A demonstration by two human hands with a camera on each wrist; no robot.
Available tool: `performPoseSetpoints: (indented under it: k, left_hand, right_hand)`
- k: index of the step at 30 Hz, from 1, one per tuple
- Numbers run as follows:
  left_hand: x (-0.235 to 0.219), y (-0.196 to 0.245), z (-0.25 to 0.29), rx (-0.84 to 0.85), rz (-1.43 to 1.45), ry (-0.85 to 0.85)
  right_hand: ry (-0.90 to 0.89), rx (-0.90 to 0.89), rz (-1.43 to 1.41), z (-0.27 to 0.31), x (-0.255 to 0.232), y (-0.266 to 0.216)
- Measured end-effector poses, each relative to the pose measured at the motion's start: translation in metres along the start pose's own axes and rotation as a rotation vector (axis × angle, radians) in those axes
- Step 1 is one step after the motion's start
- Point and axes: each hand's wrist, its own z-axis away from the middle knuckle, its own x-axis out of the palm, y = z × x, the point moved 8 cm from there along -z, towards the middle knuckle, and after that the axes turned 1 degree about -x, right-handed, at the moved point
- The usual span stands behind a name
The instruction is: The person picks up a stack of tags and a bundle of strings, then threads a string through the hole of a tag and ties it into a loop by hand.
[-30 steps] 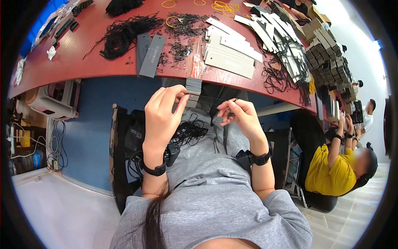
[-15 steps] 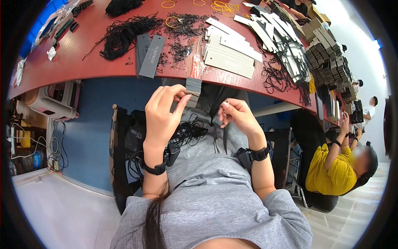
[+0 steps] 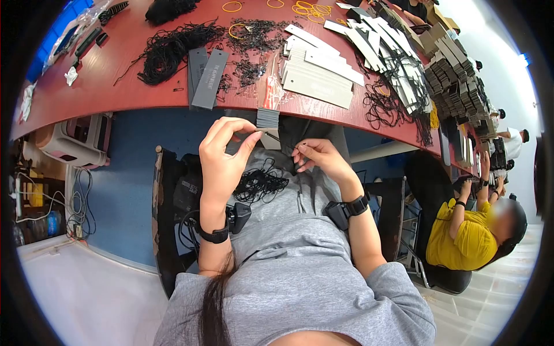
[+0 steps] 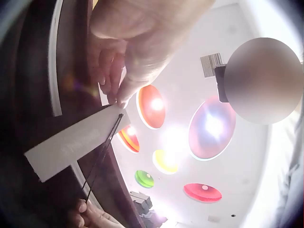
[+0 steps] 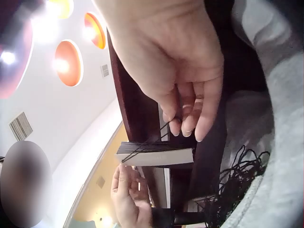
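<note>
My left hand [image 3: 228, 153] pinches the end of a grey cardboard tag [image 4: 71, 147], beside its hole. In the right wrist view, a stack of such tags [image 5: 156, 157] shows edge-on at that hand's fingertips. A thin black cord [image 4: 107, 137] runs doubled from the hole toward my right hand [image 3: 324, 157]. Thumb and fingertips of the right hand pinch the cord's other end, as the right wrist view shows. A tangle of black cords [image 3: 262, 183] lies on my lap, beneath the hands.
The red table [image 3: 144, 95] edge runs just beyond my hands. On it lie dark tags [image 3: 209, 78], pale tags [image 3: 317, 81], a black cord heap [image 3: 167, 55], small black pins [image 3: 259, 34] and yellow rings [image 3: 311, 10]. A person in yellow [image 3: 461, 239] sits at right.
The cord was stretched sideways between the hands a second ago; the right hand then came lower and nearer the left. The left hand has hardly moved, its fingers spread slightly more.
</note>
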Motion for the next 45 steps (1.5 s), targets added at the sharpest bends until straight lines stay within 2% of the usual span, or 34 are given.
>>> performPoseSetpoints:
  k: [3, 5, 12, 15, 17, 20, 24, 26, 27, 29, 32, 33, 35, 37, 39, 41, 45]
  left_hand:
    - [0.001, -0.007, 0.002, -0.001, 0.085, -0.013]
    - [0.005, -0.014, 0.004, -0.073, 0.172, -0.043]
    - [0.005, -0.009, 0.004, -0.006, 0.104, 0.008]
    - [0.002, -0.003, 0.006, 0.088, -0.014, 0.097]
    - [-0.001, 0.014, 0.01, 0.302, -0.202, 0.175]
    - [-0.001, 0.02, 0.012, 0.365, -0.247, 0.199]
    - [-0.002, 0.019, 0.01, 0.349, -0.214, 0.185]
    - [-0.002, 0.008, 0.008, 0.232, -0.113, 0.153]
    - [-0.002, 0.008, 0.008, 0.233, -0.112, 0.154]
    - [0.003, -0.006, 0.005, 0.032, 0.059, 0.05]
    - [0.006, -0.006, 0.004, 0.023, 0.093, -0.02]
    - [0.004, -0.005, 0.004, -0.044, 0.055, -0.032]
    - [0.003, 0.005, 0.002, 0.074, -0.108, -0.025]
    - [0.009, 0.006, 0.006, 0.105, -0.189, -0.061]
    - [0.013, -0.003, 0.013, 0.089, -0.144, -0.064]
    - [0.015, 0.002, 0.018, 0.186, -0.22, -0.021]
    - [0.014, 0.015, 0.016, 0.203, -0.295, -0.037]
  right_hand:
    - [-0.025, 0.023, 0.026, -0.002, 0.004, 0.002]
    - [-0.02, 0.028, 0.023, -0.002, 0.004, 0.002]
    - [-0.019, 0.027, 0.005, -0.001, 0.003, 0.002]
    - [-0.024, 0.026, 0.007, 0.0, 0.004, 0.001]
    - [-0.023, 0.026, 0.015, 0.0, 0.004, 0.001]
    - [-0.026, 0.029, 0.025, 0.0, 0.005, 0.001]
    - [-0.025, 0.028, 0.032, 0.0, 0.004, 0.001]
    - [-0.025, 0.027, 0.03, 0.0, 0.005, 0.001]
    - [-0.025, 0.026, 0.029, 0.0, 0.004, 0.001]
    - [-0.033, 0.029, 0.035, 0.0, 0.004, 0.002]
    - [-0.041, 0.036, 0.041, -0.004, 0.004, 0.01]
    - [-0.037, 0.046, 0.041, -0.003, 0.002, 0.012]
    - [-0.041, 0.077, 0.03, -0.003, 0.006, 0.012]
    - [-0.039, 0.024, 0.044, -0.003, 0.009, 0.006]
    - [-0.078, -0.003, 0.056, -0.004, 0.014, 0.002]
    - [-0.099, -0.015, 0.035, -0.003, 0.016, 0.003]
    - [-0.103, -0.026, 0.04, -0.003, 0.018, 0.006]
